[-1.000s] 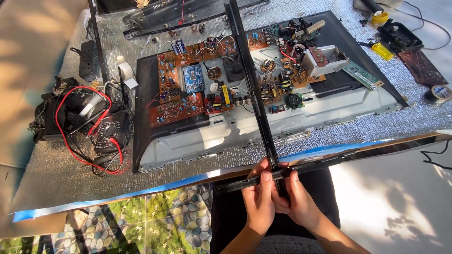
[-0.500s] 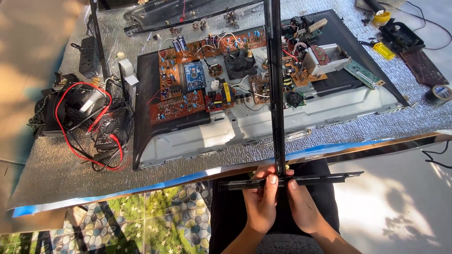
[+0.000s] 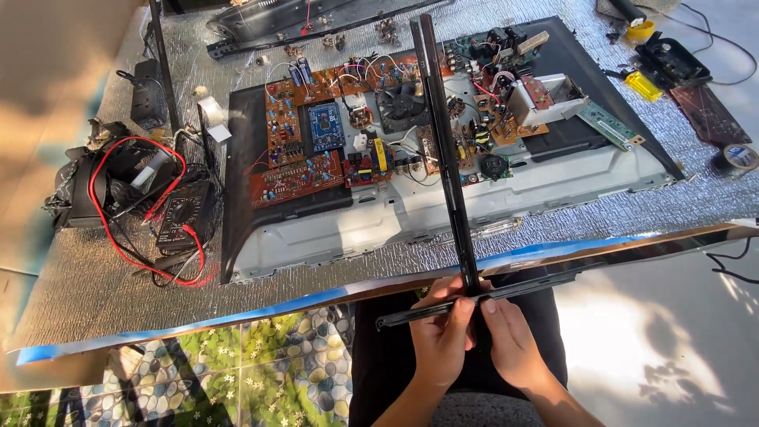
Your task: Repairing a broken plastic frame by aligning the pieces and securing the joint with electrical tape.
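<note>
Two hands, lower centre | our left hand (image 3: 440,340) and right hand (image 3: 512,344) each clamped on black frame strips (image 3: 447,150) | circuit boards (image 3: 324,146) above on worktop (image 3: 95,269)

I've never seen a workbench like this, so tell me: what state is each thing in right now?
Left hand: gripping the black strip.
Right hand: gripping it too.
Long black strip: held upright, crossing a second strip.
Flat panel: opened, circuit boards exposed.
Meter: lying flat, red wires attached.
Tape roll: lying flat.
</note>
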